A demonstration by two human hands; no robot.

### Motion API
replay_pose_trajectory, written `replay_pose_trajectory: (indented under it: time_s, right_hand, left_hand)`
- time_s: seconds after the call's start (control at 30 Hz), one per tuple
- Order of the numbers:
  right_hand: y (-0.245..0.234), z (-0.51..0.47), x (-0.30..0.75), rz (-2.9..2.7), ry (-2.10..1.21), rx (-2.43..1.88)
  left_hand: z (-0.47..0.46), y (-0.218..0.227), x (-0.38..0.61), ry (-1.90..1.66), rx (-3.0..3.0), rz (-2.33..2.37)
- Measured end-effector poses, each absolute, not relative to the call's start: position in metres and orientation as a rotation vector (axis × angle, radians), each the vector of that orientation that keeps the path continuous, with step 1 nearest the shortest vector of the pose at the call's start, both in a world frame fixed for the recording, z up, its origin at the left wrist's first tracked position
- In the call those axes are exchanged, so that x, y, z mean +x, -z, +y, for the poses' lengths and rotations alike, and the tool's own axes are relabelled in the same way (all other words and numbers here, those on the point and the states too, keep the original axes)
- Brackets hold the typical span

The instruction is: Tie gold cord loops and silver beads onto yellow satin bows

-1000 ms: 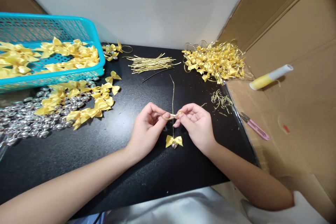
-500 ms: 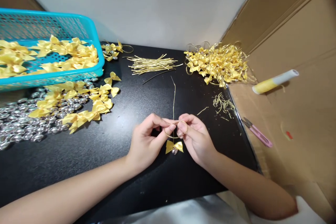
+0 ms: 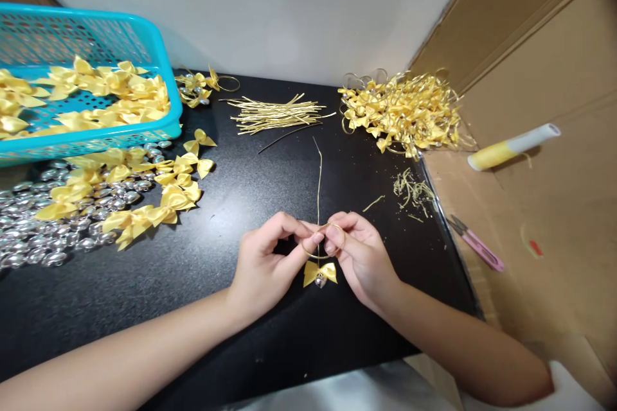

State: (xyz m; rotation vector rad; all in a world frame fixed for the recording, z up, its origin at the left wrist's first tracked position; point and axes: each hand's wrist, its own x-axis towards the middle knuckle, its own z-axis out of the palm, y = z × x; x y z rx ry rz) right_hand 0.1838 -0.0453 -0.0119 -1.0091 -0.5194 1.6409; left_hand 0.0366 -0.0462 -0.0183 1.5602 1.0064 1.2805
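My left hand (image 3: 267,263) and my right hand (image 3: 359,257) meet over the black table (image 3: 231,205), each pinching a thin gold cord (image 3: 319,183). Between the fingertips the cord curls into a small loop. One long end runs straight up the table away from me. Below the loop hangs a small yellow satin bow (image 3: 320,271) with a tiny silver bell at its middle. Both hands are closed in a pinch on the cord.
A turquoise basket (image 3: 144,51) of yellow bows stands at the back left. Loose bows (image 3: 144,205) and silver bells (image 3: 43,244) lie in front of it. Cut gold cords (image 3: 274,113) and a heap of looped bows (image 3: 402,112) sit at the back. Pink snips (image 3: 477,244) and a lighter (image 3: 513,146) rest on cardboard at right.
One second ago the cord was pinched straight between my fingertips; now it is bent into a small loop. Both hands and the bow sit slightly nearer to me.
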Motion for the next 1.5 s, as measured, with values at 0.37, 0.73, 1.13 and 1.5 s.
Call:
replay_pose_trajectory:
  time_s: [0.37,0.73,1.13,1.5]
  right_hand:
    - [0.011,-0.045,0.183,-0.525,-1.635,-1.026]
    - [0.012,-0.050,0.185,-0.776,-1.535,-1.155]
    - [0.004,-0.048,0.196,-1.500,-1.010,-1.250]
    - [0.005,-0.049,0.194,-1.408,-1.088,-1.269]
  left_hand:
    - [-0.044,0.016,0.035,-1.213,1.668,1.081]
    - [-0.045,0.016,0.033,-1.183,1.697,1.096]
    - [-0.043,0.015,0.032,-1.128,1.839,1.133]
    - [-0.037,0.010,0.030,-1.058,1.973,1.225]
